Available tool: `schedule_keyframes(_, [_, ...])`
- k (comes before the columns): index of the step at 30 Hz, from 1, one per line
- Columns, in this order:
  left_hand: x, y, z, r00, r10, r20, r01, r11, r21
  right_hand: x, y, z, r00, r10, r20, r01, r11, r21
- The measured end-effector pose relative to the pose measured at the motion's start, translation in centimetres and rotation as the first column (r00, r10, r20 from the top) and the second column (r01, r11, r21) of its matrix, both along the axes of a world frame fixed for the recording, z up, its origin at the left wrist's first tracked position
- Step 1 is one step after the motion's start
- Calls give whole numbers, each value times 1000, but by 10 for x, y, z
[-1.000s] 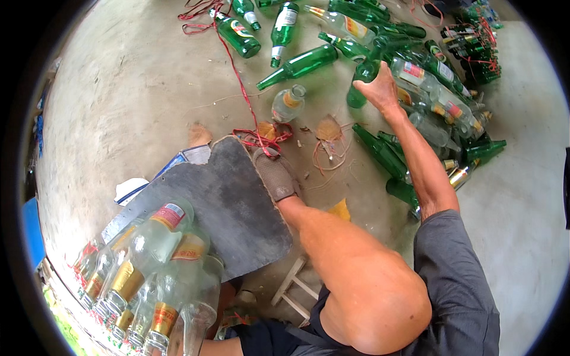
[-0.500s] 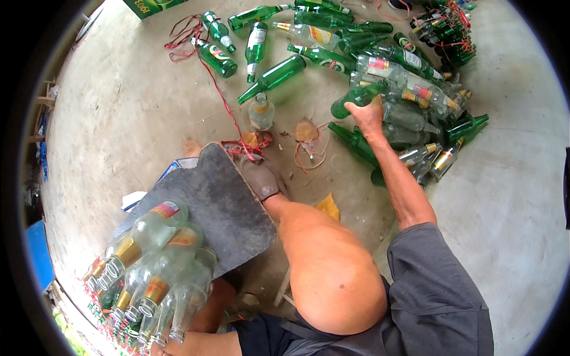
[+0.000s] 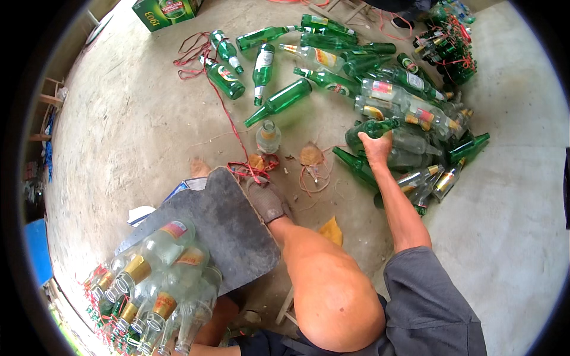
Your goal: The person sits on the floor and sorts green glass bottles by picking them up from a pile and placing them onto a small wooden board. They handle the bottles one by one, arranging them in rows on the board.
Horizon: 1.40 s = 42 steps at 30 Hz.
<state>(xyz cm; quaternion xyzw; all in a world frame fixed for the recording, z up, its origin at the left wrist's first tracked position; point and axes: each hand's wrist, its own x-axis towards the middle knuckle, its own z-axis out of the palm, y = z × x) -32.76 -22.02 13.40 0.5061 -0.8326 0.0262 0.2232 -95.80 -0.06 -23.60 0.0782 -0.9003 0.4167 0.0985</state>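
My right hand point(image 3: 375, 146) is closed around a green glass bottle point(image 3: 363, 132) at the near left side of a heap of bottles. Clear bottles point(image 3: 409, 142) and a green bottle point(image 3: 354, 163) lie close beside that hand. At the lower left, a bundle of clear bottles with gold and red labels point(image 3: 169, 261) rests on a dark board point(image 3: 228, 222), mouths toward the lower left. My left hand does not show.
Loose green bottles point(image 3: 279, 102) lie on the floor ahead. A clear bottle point(image 3: 268, 139) stands upright near my shoe point(image 3: 268, 199). Red string point(image 3: 222, 110) trails across the concrete. Bundled bottles point(image 3: 454, 53) stand at the far right; a green carton point(image 3: 166, 13) is at the far left.
The whole scene has shifted downward in the view. My right hand keeps its grip on the green bottle, which stays over the same part of the heap.
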Motion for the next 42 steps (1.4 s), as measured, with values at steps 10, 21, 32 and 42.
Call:
schedule_keyframes(10, [10, 2, -5, 995, 41, -95, -36, 997, 61, 2, -7, 0, 995, -48, -89, 56, 994, 89])
schedule_keyframes(21, [19, -4, -9, 999, -6, -51, 8, 999, 48, 1, -4, -4, 996, -57, -74, 62, 996, 69])
schedule_keyframes(32, [34, -7, -6, 997, -75, 28, 74, 996, 56, 5, 13, 0, 997, -50, 58, 49, 999, 9])
schedule_keyframes(42, [6, -1, 4, 999, 35, 9, -36, 995, 96, 78, -4, 43, 971, 237, 33, -240, 963, 126])
